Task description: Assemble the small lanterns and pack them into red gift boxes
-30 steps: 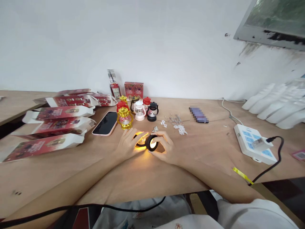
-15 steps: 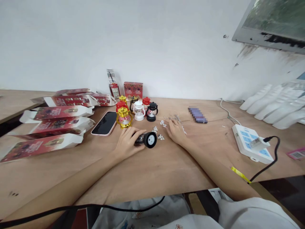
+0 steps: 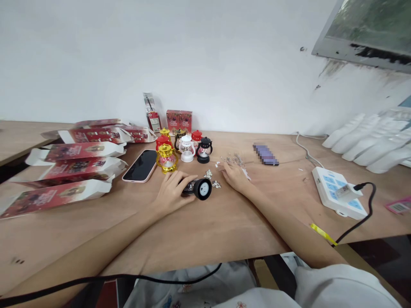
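My left hand (image 3: pixel 175 191) is wrapped round a small black lantern (image 3: pixel 203 189) lying on its side, its round base with a pale disc turned toward me. My right hand (image 3: pixel 235 176) rests palm down on the table with fingers stretched out. Its fingertips are at some small white pieces (image 3: pixel 217 164); whether any lie under the fingers is hidden. Just beyond that hand is a scatter of small metal bits (image 3: pixel 236 159). Small round silvery discs (image 3: pixel 216 184) lie between my hands. Behind them stand several little lanterns, among them a white one (image 3: pixel 186 149) and a gold one (image 3: pixel 166 159).
Opened red cardboard boxes (image 3: pixel 75 167) cover the left side, beside a phone (image 3: pixel 140 166). Two red boxes (image 3: pixel 179 121) stand by the wall. A purple phone (image 3: pixel 266 154), a white power strip (image 3: pixel 334 188) with a plugged cable, and white plastic forms (image 3: pixel 372 143) lie to the right.
My right hand has slid slightly left over the white pieces, and fewer of them show. My left hand and the black lantern have hardly moved.
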{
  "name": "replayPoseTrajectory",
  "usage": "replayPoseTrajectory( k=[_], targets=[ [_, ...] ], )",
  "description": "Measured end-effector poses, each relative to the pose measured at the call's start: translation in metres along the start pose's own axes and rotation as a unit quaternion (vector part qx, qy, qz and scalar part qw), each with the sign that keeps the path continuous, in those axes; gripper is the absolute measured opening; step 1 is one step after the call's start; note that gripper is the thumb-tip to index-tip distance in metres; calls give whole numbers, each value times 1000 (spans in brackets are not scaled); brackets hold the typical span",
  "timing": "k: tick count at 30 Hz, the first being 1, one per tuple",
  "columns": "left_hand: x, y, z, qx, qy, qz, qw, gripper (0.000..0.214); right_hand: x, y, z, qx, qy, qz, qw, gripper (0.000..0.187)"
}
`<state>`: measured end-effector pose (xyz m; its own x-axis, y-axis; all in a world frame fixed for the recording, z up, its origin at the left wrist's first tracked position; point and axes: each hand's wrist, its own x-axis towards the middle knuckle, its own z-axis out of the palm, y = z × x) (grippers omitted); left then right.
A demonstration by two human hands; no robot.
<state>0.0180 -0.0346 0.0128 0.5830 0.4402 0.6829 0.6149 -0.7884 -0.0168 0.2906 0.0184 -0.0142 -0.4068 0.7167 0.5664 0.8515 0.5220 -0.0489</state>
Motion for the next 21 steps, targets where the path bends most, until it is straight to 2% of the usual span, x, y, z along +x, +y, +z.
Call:
replayPoseTrajectory(
  k=[5, 8, 14, 21],
  targets=[
    [0, 0, -1, 1, -4, -7, 1000, 38, -2, -6, -3, 27, 74, -33, 996, 28],
    [0, 0, 0, 4, -11, -18, 1000, 38, -3, -10, -5, 29, 88, -29, 995, 28],
    [0, 0, 0, -2, -19, -21, 1000, 37, -4, -10, -7, -12, 6, 23, 1000, 39],
    [0, 0, 0, -5, -22, -29, 999, 38, -3, 1, 0, 30, -47, 46, 997, 39]
  ],
)
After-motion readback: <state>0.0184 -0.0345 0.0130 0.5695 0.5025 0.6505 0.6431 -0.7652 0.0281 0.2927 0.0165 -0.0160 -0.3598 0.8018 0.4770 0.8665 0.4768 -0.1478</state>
